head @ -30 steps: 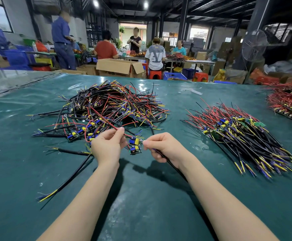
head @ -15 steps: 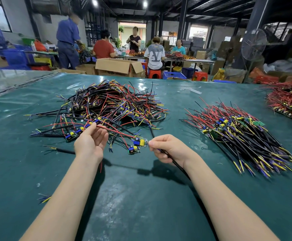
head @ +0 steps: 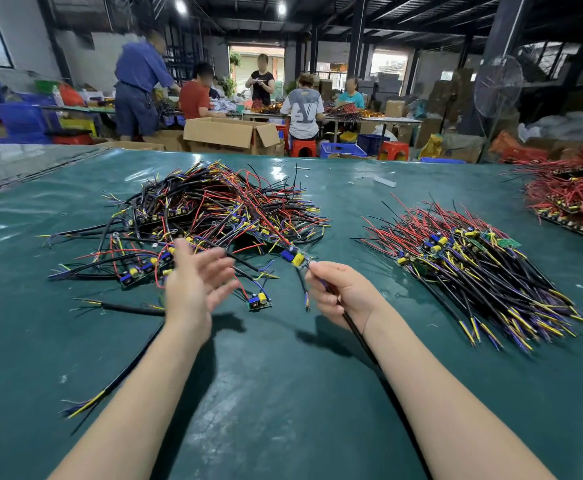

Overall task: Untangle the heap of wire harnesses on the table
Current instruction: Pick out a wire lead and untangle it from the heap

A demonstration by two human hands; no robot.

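Observation:
A tangled heap of wire harnesses (head: 210, 216), black, red and yellow leads with small circuit boards, lies on the green table (head: 283, 393) left of centre. My right hand (head: 343, 292) pinches one harness by its black cable just behind a small board with a yellow part (head: 295, 258), lifted at the heap's near right edge. The cable runs back under my right wrist. My left hand (head: 196, 282) hovers blurred at the heap's near edge, fingers spread and holding nothing. A loose small board (head: 259, 302) lies between my hands.
A sorted pile of straightened harnesses (head: 473, 265) lies to the right. Red-wired boards (head: 574, 199) sit at the far right edge. A single black cable (head: 120, 379) lies near my left forearm. Cardboard boxes (head: 231, 135) and several seated people are beyond the table.
My left hand has let go of the wires it touched in the heap and swung right with fingers spread. My right hand has lifted its harness slightly up and right.

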